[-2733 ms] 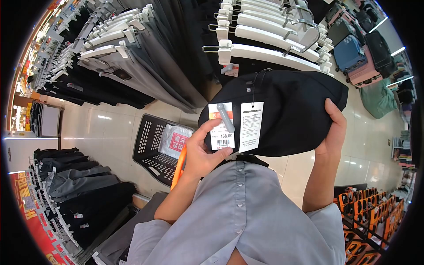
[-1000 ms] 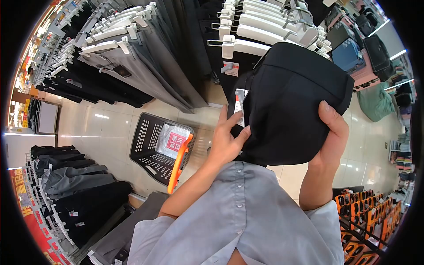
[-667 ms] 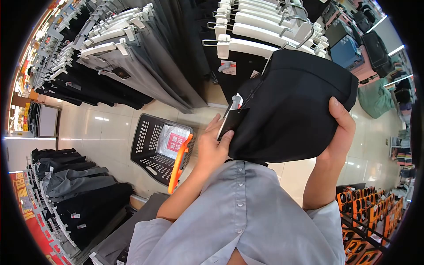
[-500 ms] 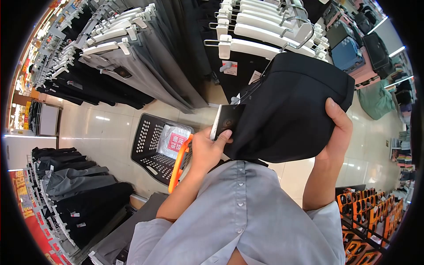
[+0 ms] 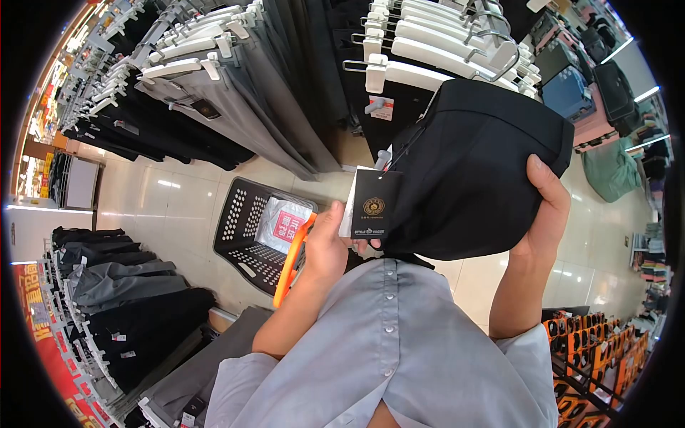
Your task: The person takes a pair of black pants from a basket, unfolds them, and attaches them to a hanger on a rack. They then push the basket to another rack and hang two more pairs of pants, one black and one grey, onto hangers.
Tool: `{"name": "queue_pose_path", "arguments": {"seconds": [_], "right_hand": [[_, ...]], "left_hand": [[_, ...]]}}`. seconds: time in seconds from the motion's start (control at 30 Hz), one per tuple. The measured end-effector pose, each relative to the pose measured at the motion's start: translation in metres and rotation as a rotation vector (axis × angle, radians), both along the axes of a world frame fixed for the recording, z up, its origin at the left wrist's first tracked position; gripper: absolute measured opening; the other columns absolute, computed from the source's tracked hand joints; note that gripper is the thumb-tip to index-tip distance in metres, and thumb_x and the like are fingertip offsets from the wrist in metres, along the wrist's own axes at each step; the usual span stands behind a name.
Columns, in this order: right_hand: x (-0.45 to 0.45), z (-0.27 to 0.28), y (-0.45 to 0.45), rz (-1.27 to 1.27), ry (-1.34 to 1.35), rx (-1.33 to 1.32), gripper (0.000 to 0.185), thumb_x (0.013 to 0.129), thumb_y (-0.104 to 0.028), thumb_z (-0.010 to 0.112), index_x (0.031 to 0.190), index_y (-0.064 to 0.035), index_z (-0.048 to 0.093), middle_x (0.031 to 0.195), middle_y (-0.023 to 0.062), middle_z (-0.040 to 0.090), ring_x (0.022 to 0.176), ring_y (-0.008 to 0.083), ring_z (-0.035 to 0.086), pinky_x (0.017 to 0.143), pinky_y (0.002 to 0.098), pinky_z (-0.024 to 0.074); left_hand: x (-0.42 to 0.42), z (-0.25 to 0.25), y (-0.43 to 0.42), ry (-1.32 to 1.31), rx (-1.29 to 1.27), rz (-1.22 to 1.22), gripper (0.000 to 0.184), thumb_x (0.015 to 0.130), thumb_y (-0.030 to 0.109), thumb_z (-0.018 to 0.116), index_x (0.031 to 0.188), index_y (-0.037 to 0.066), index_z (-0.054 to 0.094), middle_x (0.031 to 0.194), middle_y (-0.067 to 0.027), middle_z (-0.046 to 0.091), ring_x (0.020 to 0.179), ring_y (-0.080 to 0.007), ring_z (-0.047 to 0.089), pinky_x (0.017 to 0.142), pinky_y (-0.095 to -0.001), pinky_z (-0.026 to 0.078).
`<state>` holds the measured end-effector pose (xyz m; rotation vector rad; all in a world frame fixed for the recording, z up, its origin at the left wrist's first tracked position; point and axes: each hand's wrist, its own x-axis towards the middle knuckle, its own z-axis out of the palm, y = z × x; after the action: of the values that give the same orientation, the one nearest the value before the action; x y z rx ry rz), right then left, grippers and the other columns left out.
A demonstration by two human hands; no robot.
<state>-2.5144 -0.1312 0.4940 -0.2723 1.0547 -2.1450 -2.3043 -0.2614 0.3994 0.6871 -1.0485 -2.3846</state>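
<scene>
The black rectangular card tag [image 5: 369,194] lies just right of the left hand's [image 5: 326,250] raised thumb, long axis pointing away from the body; I can't tell whether those fingers pinch it. The farther right hand [image 5: 546,214] grasps the folded black fabric garment [image 5: 471,178].

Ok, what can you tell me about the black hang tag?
The black hang tag looks like stiff card, rectangular, with a round gold emblem and pale lettering along its bottom. It faces the camera, upright, before a white tag, beside the black garment. Fingers of the left hand show at its lower edge.
</scene>
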Motion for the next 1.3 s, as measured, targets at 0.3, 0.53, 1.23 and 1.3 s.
{"name": "queue_pose_path", "arguments": {"seconds": [0.3, 0.53, 1.23, 1.3], "right_hand": [[0.002, -0.001, -0.005, 0.059, -0.043, -0.065, 0.042, 0.084, -0.008, 0.058, 0.121, 0.0084, 0.048, 0.113, 0.0225, 0.059, 0.098, 0.0323, 0.063, 0.088, 0.0415, 0.0530], [0.002, -0.005, -0.008, 0.105, -0.071, -0.073, 0.041, 0.084, -0.008, 0.057, 0.120, 0.0082, 0.049, 0.113, 0.0225, 0.059, 0.098, 0.0323, 0.063, 0.087, 0.0414, 0.0532], [0.013, -0.024, -0.023, 0.143, -0.067, 0.062, 0.047, 0.082, -0.009, 0.059, 0.123, 0.0099, 0.046, 0.116, 0.0233, 0.058, 0.101, 0.0335, 0.061, 0.090, 0.0416, 0.0514], [0.017, -0.023, -0.024, 0.169, -0.063, 0.044, 0.047, 0.082, -0.009, 0.059, 0.123, 0.0102, 0.046, 0.116, 0.0233, 0.058, 0.101, 0.0336, 0.061, 0.090, 0.0416, 0.0513]], "left_hand": [[-0.002, 0.013, -0.003, -0.140, 0.095, -0.127, 0.028, 0.090, 0.023, 0.048, 0.097, 0.000, 0.063, 0.084, -0.0089, 0.065, 0.071, -0.0148, 0.059, 0.056, -0.0291, 0.043], [-0.002, 0.017, 0.001, 0.120, 0.486, -0.211, 0.026, 0.085, 0.012, 0.052, 0.105, -0.003, 0.059, 0.094, -0.0121, 0.064, 0.071, -0.0191, 0.057, 0.059, -0.0304, 0.043], [0.000, 0.020, 0.013, -0.179, -0.417, -0.081, 0.017, 0.084, 0.014, 0.064, 0.088, -0.003, 0.065, 0.078, -0.0066, 0.066, 0.069, -0.0076, 0.058, 0.059, -0.0231, 0.046], [0.011, 0.016, -0.003, -0.015, -0.195, -0.218, 0.029, 0.087, 0.028, 0.062, 0.085, -0.001, 0.065, 0.075, -0.0080, 0.065, 0.064, -0.0103, 0.058, 0.055, -0.0249, 0.045]]}}
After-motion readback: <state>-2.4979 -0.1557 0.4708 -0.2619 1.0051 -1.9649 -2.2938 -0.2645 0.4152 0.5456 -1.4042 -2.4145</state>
